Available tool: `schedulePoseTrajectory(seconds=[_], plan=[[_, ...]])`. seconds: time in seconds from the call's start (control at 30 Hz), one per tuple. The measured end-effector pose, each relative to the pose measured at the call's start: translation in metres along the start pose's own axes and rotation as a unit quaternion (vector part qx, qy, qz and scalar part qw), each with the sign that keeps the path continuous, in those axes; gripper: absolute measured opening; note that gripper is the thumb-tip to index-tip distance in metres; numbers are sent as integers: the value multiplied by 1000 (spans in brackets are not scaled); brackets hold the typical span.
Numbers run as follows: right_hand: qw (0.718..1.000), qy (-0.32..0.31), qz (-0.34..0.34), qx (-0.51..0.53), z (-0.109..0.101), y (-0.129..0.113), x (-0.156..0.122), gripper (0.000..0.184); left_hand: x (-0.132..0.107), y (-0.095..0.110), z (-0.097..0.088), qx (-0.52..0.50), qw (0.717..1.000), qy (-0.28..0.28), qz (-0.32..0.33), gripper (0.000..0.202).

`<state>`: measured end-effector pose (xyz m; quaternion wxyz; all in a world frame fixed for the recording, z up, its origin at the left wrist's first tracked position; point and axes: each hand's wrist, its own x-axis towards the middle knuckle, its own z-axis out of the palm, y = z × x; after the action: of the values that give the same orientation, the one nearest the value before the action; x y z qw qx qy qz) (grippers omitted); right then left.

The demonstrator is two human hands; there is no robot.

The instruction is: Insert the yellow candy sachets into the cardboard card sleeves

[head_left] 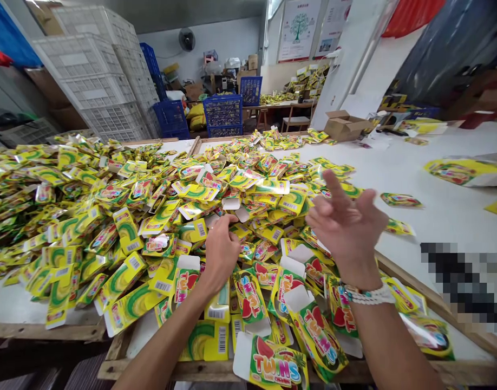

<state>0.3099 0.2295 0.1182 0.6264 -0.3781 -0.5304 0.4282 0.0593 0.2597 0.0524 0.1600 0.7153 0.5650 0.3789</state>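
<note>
My left hand reaches down into a large heap of small yellow and green candy cartons. Its fingers are bent in among them, and their far side is hidden, so what they grip cannot be made out. White end flaps stick up just beyond its fingertips. Raised over the heap's right side, my right hand is turned palm up with fingers apart and nothing in it. Below it lie cartons with open flaps, among them a TWINS carton with a watermelon picture. Another TWINS carton lies at the front edge.
Wooden strips edge the white tabletop. A brown cardboard box stands at the back right. Beyond the table are stacked white crates and blue crates. A few cartons and a yellow packet lie to the right.
</note>
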Motion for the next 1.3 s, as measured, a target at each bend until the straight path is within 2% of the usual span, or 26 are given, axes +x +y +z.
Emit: schedulePoseTrajectory(seconds=[0.07, 0.13, 0.23, 0.33, 0.43, 0.5, 0.6, 0.7, 0.83, 0.93, 1.07, 1.13, 1.17, 1.23, 1.3], plan=[[998, -24, 20, 54, 7, 6, 1, 62, -4, 1, 2, 105, 993, -49, 18, 29], [993, -48, 34, 98, 15, 9, 3, 54, -8, 1, 4, 192, 977, -92, 27, 31], [989, -93, 62, 96, 25, 14, 6, 49, -8, -2, 5, 230, 966, -117, 32, 32], [990, -107, 92, -4, 34, 29, 10, 38, -4, -4, 4, 175, 981, -72, 44, 39], [980, -53, 62, -183, 46, 53, 13, 29, -1, -3, 4, 53, 995, -9, 83, 53], [964, -31, 39, -261, 53, 65, 13, 35, 0, 0, 3, -39, 995, 8, 95, 50], [955, -54, 53, -286, 59, 72, 11, 50, -1, 3, 2, -125, 989, 24, 71, 35], [965, -75, 93, -232, 58, 71, 10, 58, -1, 5, 0, -165, 983, 56, 64, 37], [977, -64, 189, -77, 53, 62, 11, 64, 0, 7, 0, -235, 967, 94, 34, 54], [966, -52, 253, 18, 51, 54, 11, 53, 3, 9, 2, -359, 931, 67, 12, 65], [940, -117, 302, 109, 52, 52, 9, 33, 5, 11, 1, -444, 895, 44, -11, 75], [944, -152, 286, 64, 56, 55, 7, 35, 4, 11, 0, -449, 892, 35, -37, 78], [954, -157, 257, 14, 59, 57, 6, 38, 3, 11, -1, -442, 895, 33, -46, 77], [976, -117, 158, -99, 66, 61, 5, 35, 2, 10, -2, -420, 905, 33, -57, 69], [985, -43, 60, -156, 72, 63, 3, 35, 2, 9, -2, -411, 909, 26, -57, 60]])
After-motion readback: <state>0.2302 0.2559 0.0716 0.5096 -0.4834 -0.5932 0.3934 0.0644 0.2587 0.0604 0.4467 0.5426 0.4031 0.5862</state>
